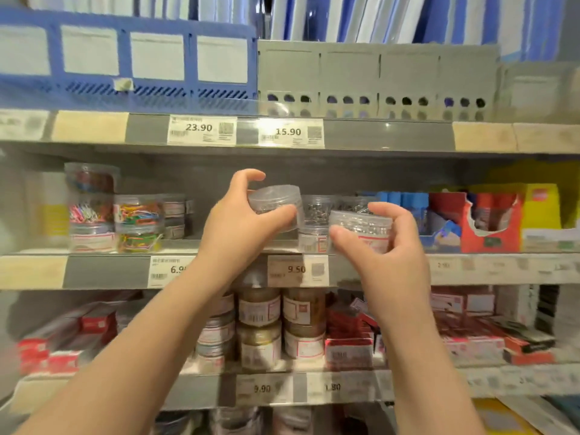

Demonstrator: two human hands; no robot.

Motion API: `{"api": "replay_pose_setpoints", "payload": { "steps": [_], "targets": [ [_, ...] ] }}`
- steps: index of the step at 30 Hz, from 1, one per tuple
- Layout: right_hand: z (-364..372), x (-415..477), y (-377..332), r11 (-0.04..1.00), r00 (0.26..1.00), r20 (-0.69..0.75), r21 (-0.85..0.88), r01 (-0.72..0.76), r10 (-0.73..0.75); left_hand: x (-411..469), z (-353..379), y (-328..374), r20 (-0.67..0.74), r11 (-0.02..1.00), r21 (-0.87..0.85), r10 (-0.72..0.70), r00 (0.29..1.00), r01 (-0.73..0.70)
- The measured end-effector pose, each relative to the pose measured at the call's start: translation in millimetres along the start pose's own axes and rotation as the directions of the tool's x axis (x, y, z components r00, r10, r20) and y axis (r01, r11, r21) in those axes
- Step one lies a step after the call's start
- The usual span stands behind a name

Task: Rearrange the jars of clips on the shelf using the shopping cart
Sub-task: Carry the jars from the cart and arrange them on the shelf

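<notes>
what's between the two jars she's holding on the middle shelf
In the head view, a clear jar of silver clips stands on the shelf between the left hand's jar and the right hand's jar.

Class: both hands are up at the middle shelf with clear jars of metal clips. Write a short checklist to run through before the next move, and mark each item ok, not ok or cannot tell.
1. Left hand grips its tilted jar firmly: ok.
2. Right hand holds the upright jar by its sides: ok.
3. Both lids closed: ok.
4. Free shelf space left of the jars standing behind: ok, a bare gap shows.
5. Jars match the 9.50 price tag: cannot tell, labels blurred.
6. Shopping cart within reach: cannot tell, not in view.
</notes>
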State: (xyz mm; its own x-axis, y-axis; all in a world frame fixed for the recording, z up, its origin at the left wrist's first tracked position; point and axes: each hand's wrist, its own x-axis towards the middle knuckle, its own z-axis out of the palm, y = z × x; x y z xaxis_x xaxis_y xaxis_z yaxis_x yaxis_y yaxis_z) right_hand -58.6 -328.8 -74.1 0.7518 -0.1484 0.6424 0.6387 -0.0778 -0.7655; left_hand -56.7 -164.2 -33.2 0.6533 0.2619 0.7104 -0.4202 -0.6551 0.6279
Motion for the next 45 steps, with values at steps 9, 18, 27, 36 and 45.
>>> {"api": "replay_pose_setpoints", "payload": {
  "steps": [9, 18, 27, 36, 45],
  "targets": [
    [7, 18, 7, 0.999, 0.998, -0.047, 0.018, 0.031, -0.03, 43, 13, -31, 0.107, 0.961, 0.266, -0.106, 0.989, 0.075],
    [16, 22, 12, 0.999, 0.997, -0.071, 0.031, 0.037, -0.035, 56, 10, -40, 0.35, 0.926, 0.377, -0.142, 0.926, -0.001],
    [27, 18, 15, 1.0, 0.999, -0.041, 0.016, 0.015, -0.014, 53, 7, -41, 0.473, 0.914, 0.395, -0.118, 0.873, -0.091],
    [44, 20, 14, 0.998, 1.0, 0.02, -0.064, -0.007, 0.009, 42, -13, -31, 0.429, 0.976, 0.177, 0.038, 0.902, -0.126],
    [57, 22, -2, 0.998, 0.986, 0.161, -0.053, 0.042, -0.033, 21, -29, -26, 0.442, 0.976, -0.193, 0.182, 0.878, -0.105]
  ]
}}
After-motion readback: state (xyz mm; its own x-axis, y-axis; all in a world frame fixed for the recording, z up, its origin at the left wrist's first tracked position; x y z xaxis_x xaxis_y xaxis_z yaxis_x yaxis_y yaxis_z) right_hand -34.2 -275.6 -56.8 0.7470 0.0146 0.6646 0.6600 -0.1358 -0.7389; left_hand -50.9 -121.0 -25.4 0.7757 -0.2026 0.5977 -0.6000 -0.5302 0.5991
